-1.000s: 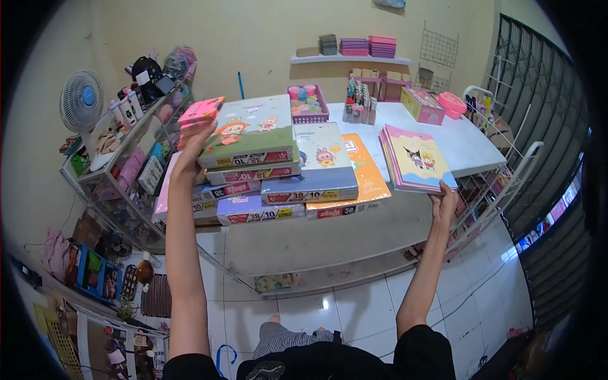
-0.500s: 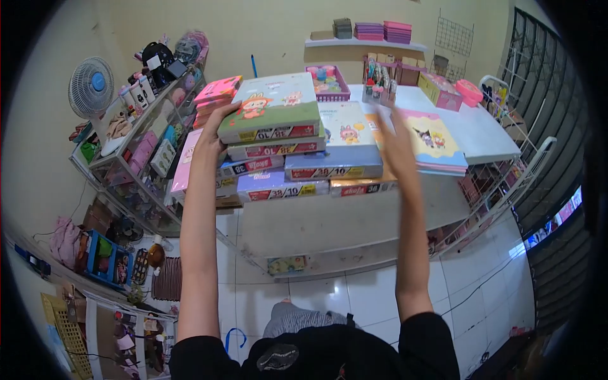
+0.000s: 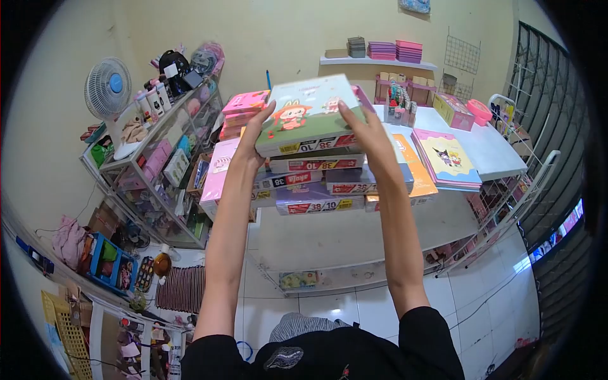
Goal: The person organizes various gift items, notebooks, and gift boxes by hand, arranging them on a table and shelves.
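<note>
Both my hands are closed on a wrapped pack of notebooks (image 3: pixel 310 114), its white and green cover showing a cartoon rabbit in a hat. My left hand (image 3: pixel 252 136) grips its left edge, thumb on the cover. At the right edge is my right hand (image 3: pixel 368 136), its thumb also on top. The pack tilts a little above another notebook pack (image 3: pixel 316 163) in the stack. Below lie more packs, among them a purple one (image 3: pixel 320 206). An orange pack (image 3: pixel 415 171) sits to the right, partly behind my right forearm.
Kuromi-style notebooks (image 3: pixel 446 155) lie on the white table (image 3: pixel 500 152) at right. Pink packs (image 3: pixel 244 104) are stacked at left, behind my left hand. A glass cabinet (image 3: pixel 149 177) with a fan (image 3: pixel 109 88) stands farther left. A metal rack rail (image 3: pixel 538 171) borders the right side.
My right hand has come in from the right and taken hold of the top pack's right edge. The pack is now turned and tilted slightly. The camera view has shifted.
</note>
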The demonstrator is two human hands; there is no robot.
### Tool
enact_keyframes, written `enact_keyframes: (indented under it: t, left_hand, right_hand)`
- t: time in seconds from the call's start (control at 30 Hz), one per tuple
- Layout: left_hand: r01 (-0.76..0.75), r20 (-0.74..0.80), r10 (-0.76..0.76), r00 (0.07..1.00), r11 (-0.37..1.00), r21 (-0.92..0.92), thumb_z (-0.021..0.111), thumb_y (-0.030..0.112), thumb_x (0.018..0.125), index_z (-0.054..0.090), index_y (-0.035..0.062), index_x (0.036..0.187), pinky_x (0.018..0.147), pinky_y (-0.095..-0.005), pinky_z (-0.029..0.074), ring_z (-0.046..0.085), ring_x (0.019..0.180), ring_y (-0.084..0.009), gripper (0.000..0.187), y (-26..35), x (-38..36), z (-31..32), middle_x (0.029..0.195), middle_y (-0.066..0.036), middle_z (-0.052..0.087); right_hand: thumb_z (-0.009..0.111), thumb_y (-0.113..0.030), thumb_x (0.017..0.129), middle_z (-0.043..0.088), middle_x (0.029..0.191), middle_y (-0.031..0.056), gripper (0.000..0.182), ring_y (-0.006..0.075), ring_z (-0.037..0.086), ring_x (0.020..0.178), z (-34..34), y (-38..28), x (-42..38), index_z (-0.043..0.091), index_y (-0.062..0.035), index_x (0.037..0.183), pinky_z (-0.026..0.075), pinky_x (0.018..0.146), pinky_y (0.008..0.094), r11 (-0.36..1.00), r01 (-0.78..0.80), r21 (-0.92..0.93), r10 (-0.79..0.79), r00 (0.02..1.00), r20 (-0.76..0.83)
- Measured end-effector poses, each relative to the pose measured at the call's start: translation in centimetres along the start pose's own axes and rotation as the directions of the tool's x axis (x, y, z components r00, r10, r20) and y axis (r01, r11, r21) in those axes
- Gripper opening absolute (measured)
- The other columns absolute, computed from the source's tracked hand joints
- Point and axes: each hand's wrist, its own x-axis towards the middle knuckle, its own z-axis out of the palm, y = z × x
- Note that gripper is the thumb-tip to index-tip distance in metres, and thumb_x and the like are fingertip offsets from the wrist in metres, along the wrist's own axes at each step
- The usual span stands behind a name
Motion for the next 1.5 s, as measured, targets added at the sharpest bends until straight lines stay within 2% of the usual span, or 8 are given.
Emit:
enact_keyframes:
  t: [0.37, 0.4, 0.5, 0.77, 1.1, 1.23, 1.3, 1.5]
  left_hand:
    - [-0.675, -0.226, 0.681, 0.696, 0.729, 0.117, 0.044, 0.013, 0.069, 0.025, -0.0048, 0.116, 0.074, -0.032, 0.042, 0.05, 0.087, -0.0233, 0.054, -2.8, -18.9, -1.8, 0.102, -0.017, 0.044]
    - [-0.668, 0.282, 0.717, 0.638, 0.697, -0.261, 0.046, 0.017, 0.066, 0.026, -0.0046, 0.115, 0.073, -0.036, 0.041, 0.05, 0.083, -0.0255, 0.057, -4.3, -20.4, -4.3, 0.097, -0.018, 0.045]
    - [-0.472, -0.707, 0.591, 0.388, 0.786, 0.399, 0.064, 0.036, 0.049, 0.034, -0.0057, 0.108, 0.078, -0.0388, 0.035, 0.046, 0.087, -0.0283, 0.078, -9.1, -28.2, -3.1, 0.091, -0.014, 0.047]
    - [0.019, -0.624, 0.16, 0.765, 0.963, 0.27, 0.063, 0.011, 0.057, 0.023, -0.01, 0.117, 0.087, -0.0308, 0.029, 0.037, 0.105, -0.0238, 0.075, -19.1, -33.2, -9.0, 0.114, -0.019, 0.036]
    - [0.228, -0.473, -0.463, 0.75, 0.852, -0.472, 0.052, 0.014, 0.074, 0.021, 0.002, 0.121, 0.086, -0.0277, 0.03, 0.038, 0.104, -0.0202, 0.057, -31.5, -24.9, -18.5, 0.118, -0.014, 0.03]
    - [0.42, -0.554, -0.379, 0.741, 0.906, -0.057, 0.051, 0.02, 0.075, 0.027, 0.0027, 0.116, 0.081, -0.0305, 0.035, 0.042, 0.099, -0.0207, 0.051, -35.1, -22.6, -20.8, 0.113, -0.014, 0.037]
    - [0.329, -0.381, 0.05, 0.923, 0.411, 0.85, 0.051, 0.016, 0.073, 0.026, 0.0027, 0.117, 0.083, -0.0357, 0.034, 0.04, 0.1, -0.026, 0.053, -37.3, -20.6, -21.7, 0.113, -0.015, 0.038]
    - [0.114, -0.106, 0.082, 0.991, -0.094, 0.989, 0.052, 0.019, 0.068, 0.025, 0.0023, 0.118, 0.091, -0.0357, 0.023, 0.027, 0.111, -0.0268, 0.06, -40.7, -14.8, -24.7, 0.121, -0.015, 0.027]
  right_hand:
    - [0.055, -0.011, 0.07, 0.016, 0.125, 0.0203, 0.071, 0.0278, 0.022, 0.115, 0.5, 0.0, -13.7, 0.008, 0.001, 0.122, 0.019, 0.093, 0.0334, 0.877, 0.393, 0.275, -0.474, 0.8, 0.368]
    - [0.056, -0.012, 0.07, 0.01, 0.126, 0.021, 0.074, 0.0283, 0.015, 0.117, 0.3, 1.3, -15.1, 0.005, 0.0007, 0.123, 0.015, 0.094, 0.0331, 0.877, 0.367, 0.309, -0.478, 0.729, 0.491]
    - [0.056, -0.013, 0.07, 0.005, 0.128, 0.0212, 0.078, 0.0278, 0.008, 0.119, 1.0, 7.8, -21.4, 0.0, 0.0006, 0.123, 0.009, 0.094, 0.0319, 0.895, 0.066, 0.441, -0.389, 0.599, 0.7]
    - [0.063, -0.008, 0.065, 0.04, 0.109, 0.0134, 0.066, 0.02, 0.038, 0.103, 3.5, 19.4, -25.4, 0.025, 0.0027, 0.117, 0.029, 0.087, 0.0284, 0.524, -0.847, 0.087, 0.62, 0.45, 0.642]
    - [0.058, 0.001, 0.064, 0.05, 0.095, 0.0099, 0.049, 0.02, 0.051, 0.086, 6.6, 35.4, -19.5, 0.036, 0.0014, 0.107, 0.043, 0.072, 0.0286, 0.621, -0.731, 0.283, 0.67, 0.683, 0.291]
    - [0.059, -0.002, 0.064, 0.049, 0.095, 0.0123, 0.055, 0.0199, 0.051, 0.082, 11.6, 42.1, -12.2, 0.031, 0.0017, 0.112, 0.043, 0.068, 0.0287, 0.666, -0.68, 0.306, 0.597, 0.732, 0.327]
    - [0.061, -0.005, 0.064, 0.049, 0.093, 0.0138, 0.055, 0.0197, 0.051, 0.08, 14.0, 46.7, -8.7, 0.032, 0.0028, 0.11, 0.044, 0.065, 0.0288, 0.695, -0.642, 0.324, 0.556, 0.765, 0.325]
    - [0.064, -0.01, 0.062, 0.051, 0.085, 0.0138, 0.057, 0.0199, 0.053, 0.071, 21.4, 51.6, -2.1, 0.032, 0.0043, 0.107, 0.045, 0.06, 0.0285, 0.813, -0.532, 0.236, 0.463, 0.837, 0.292]
